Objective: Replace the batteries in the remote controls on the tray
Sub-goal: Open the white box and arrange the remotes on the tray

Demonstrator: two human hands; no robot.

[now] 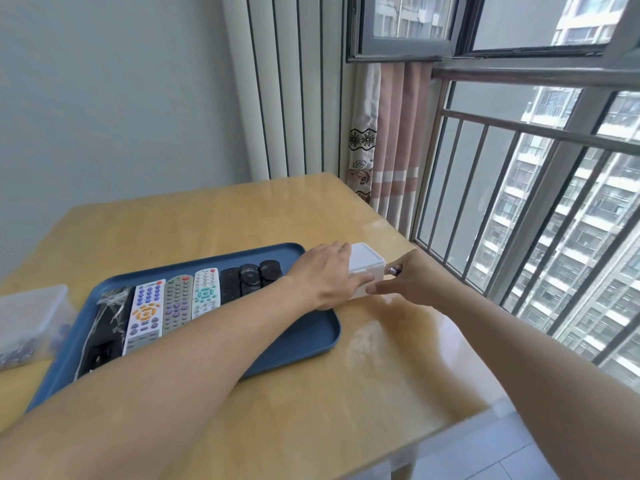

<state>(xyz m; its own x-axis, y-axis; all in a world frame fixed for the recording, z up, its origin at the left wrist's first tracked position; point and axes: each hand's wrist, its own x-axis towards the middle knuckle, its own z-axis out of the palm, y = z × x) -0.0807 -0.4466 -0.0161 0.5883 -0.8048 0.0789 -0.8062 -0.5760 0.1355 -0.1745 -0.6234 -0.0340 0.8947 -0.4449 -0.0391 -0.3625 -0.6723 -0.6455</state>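
Gripping white box (367,268) beside tray (311,336), both hands.

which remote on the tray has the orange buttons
The white remote, second from the left on the blue tray. Its middle pad is orange; the grey one beside it has purple buttons and the next white one has teal.

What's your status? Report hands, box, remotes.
Left hand holds white box beside tray. Right hand pinches battery. Remotes untouched. Nothing blocking.
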